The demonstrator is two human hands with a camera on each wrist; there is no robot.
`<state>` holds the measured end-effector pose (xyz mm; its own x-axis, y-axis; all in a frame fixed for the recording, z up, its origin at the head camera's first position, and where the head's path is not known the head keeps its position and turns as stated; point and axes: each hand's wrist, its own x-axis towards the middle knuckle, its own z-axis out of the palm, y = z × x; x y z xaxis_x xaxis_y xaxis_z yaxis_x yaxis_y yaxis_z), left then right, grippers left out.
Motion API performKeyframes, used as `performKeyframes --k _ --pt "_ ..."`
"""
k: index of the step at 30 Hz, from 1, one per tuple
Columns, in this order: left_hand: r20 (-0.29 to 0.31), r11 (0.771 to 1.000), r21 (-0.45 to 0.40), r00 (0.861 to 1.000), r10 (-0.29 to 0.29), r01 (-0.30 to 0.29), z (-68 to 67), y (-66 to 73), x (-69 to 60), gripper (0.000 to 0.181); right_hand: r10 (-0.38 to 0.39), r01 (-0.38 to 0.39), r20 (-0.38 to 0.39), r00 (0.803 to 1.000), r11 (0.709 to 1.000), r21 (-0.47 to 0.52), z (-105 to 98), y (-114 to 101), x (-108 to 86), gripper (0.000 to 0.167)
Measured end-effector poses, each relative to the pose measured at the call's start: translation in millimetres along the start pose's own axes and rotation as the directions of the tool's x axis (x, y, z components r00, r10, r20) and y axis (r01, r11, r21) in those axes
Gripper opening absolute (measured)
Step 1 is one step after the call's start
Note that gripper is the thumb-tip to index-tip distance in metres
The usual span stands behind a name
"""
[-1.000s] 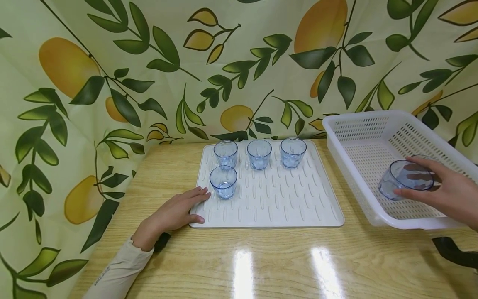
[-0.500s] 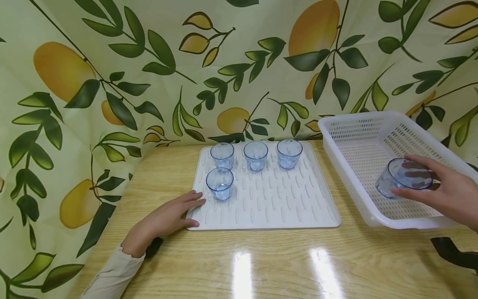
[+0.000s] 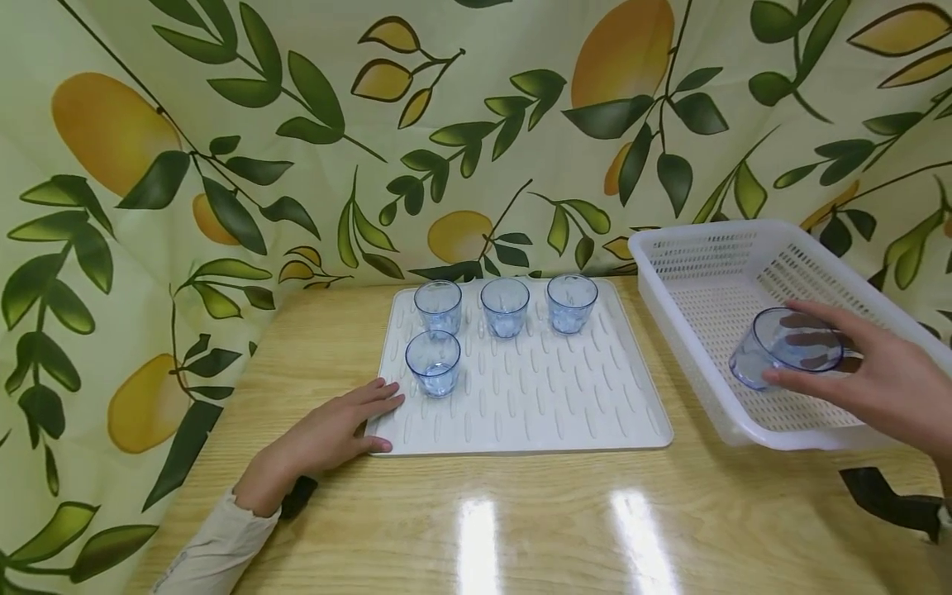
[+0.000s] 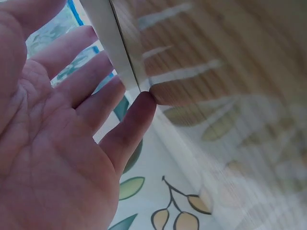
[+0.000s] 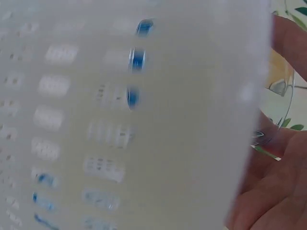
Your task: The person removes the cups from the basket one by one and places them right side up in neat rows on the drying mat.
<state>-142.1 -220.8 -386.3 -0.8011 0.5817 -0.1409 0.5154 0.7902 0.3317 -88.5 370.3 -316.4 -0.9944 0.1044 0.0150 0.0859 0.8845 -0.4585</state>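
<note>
Over the white perforated basket [image 3: 687, 347], my right hand [image 3: 873, 364] grips a clear blue-tinted glass [image 3: 773, 351] tilted on its side, thumb below and fingers behind it. In the right wrist view the basket wall [image 5: 192, 115] covers most of the glass and part of the hand [image 5: 283, 187]. My left hand [image 3: 327, 430] rests with relaxed fingers on the left edge of a white ribbed mat [image 3: 550, 405]. Near those fingertips stands one glass [image 3: 434, 365]. In the left wrist view the left hand [image 4: 57, 143] touches the mat's edge [image 4: 112, 45].
Three more glasses, left [image 3: 439, 310], middle [image 3: 505, 308] and right [image 3: 571, 306], stand in a row at the mat's back. The wooden table [image 3: 550, 512] meets a patterned cloth [image 3: 461, 132] behind. A black strap-like object [image 3: 888, 500] lies near the right forearm.
The right hand and its glass have shifted slightly left over the basket. My left hand stays at the mat's edge. The head view has shifted a little.
</note>
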Motion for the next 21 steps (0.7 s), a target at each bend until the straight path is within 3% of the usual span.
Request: performKeyframes --k 7,14,21 --pt "-0.011 0.999 -0.006 0.999 0.051 -0.051 -2.0 -0.8 1.8 0.066 -0.043 0.043 -0.016 0.999 0.999 0.006 2 -18 -2.4 0.103" --pt "0.008 1.0 0.011 1.0 0.012 -0.012 -1.0 0.9 6.4 0.068 -0.095 0.096 -0.075 0.993 0.995 0.012 0 -30 -2.6 0.102" --pt "0.006 1.0 0.019 1.0 0.007 -0.007 -1.2 0.7 4.2 0.069 -0.101 0.106 -0.077 0.992 0.992 0.065 1 -44 -2.5 0.101"
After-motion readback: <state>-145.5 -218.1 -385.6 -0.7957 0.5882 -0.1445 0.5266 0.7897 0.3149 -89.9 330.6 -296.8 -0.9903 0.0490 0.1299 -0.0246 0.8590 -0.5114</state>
